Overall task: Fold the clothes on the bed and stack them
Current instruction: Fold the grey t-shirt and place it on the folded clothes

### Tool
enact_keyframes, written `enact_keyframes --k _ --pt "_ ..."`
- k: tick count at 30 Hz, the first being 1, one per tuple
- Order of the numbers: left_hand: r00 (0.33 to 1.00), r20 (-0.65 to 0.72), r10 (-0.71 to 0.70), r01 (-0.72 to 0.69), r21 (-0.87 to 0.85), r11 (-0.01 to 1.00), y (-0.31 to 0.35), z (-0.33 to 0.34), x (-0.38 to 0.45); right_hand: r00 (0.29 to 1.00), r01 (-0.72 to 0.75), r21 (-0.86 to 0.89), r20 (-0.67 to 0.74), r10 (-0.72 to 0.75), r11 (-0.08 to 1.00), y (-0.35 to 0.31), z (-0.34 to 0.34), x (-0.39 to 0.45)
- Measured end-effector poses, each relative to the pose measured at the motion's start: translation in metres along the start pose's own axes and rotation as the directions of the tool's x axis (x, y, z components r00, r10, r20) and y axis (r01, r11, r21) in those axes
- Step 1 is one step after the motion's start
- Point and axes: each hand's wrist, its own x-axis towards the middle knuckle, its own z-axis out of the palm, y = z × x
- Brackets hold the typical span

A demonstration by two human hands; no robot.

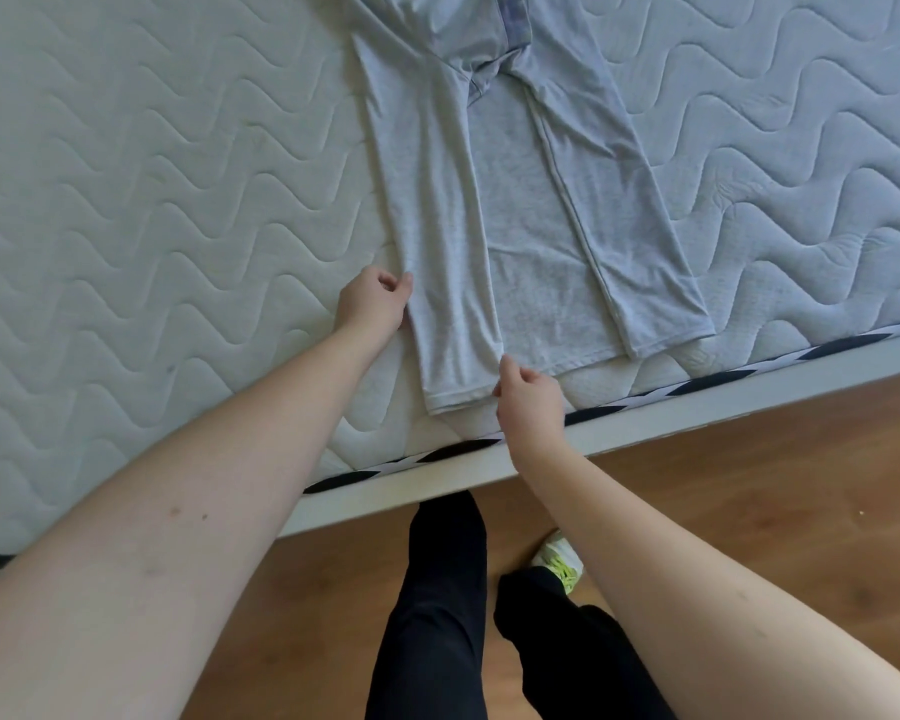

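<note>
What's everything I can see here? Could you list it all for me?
Light grey cotton long-sleeved top: one, grey, flat on the mattress, both sleeves folded inward.
White quilted mattress: one, white, under the top.
White bed frame edge: one, white, below the mattress.
Brown wooden floor: brown, beside the bed.
Black trouser legs: two, black, bottom centre.
White and yellow-green shoe: one, on the floor.
Left hand: pinches the left sleeve's edge.
Right hand: pinches that sleeve's cuff.

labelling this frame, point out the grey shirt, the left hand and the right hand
grey shirt (531,236): head view, bare middle panel between the folded sides
left hand (372,304): head view, back of the hand
right hand (531,402): head view, back of the hand
</note>
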Motion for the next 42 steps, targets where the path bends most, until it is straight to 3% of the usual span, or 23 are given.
enact_keyframes --k 4,10,14,21,25,28,32,36,42 --pt "0.999 -0.045 -0.001 -0.003 -0.101 0.995 0.004 0.0 0.029 0.993 0.114 -0.003 -0.018 -0.114 0.993 -0.031 0.009 0.016" --pt "0.996 -0.083 0.023 -0.028 -0.058 0.998 0.036 -0.005 0.061 0.97 0.242 -0.128 -0.005 -0.245 0.962 -0.078 0.032 0.068" --pt "0.994 -0.105 -0.01 0.009 -0.018 1.0 0.054 -0.013 0.086 0.972 0.233 -0.109 0.025 -0.232 0.966 -0.115 0.053 0.105" --pt "0.997 0.069 -0.037 0.032 0.068 0.997 0.071 -0.024 0.103 0.99 0.125 -0.117 0.073 -0.117 0.985 -0.157 0.083 0.145" --pt "0.97 0.218 -0.104 0.15 -0.207 0.967 0.047 -0.023 0.12 0.991 0.112 -0.201 0.096 -0.094 0.973 -0.173 0.088 0.145" --pt "0.947 0.297 -0.118 0.203 -0.274 0.94 0.05 -0.038 0.113 0.982 0.099 -0.133 0.175 -0.075 0.986 -0.185 0.095 0.152" --pt "0.956 0.261 -0.132 0.223 -0.361 0.905 0.053 -0.042 0.112 0.964 0.015 -0.07 0.266 0.004 0.997 -0.195 0.102 0.165" --pt "0.971 0.179 -0.158 0.219 -0.397 0.891 0.052 -0.039 0.128 0.886 -0.146 -0.142 0.422 0.193 0.979 -0.201 0.11 0.171" --pt "0.932 0.287 -0.223 0.347 -0.521 0.78 0.068 -0.051 0.13 0.701 -0.283 -0.192 0.627 0.339 0.94 -0.204 0.105 0.17"
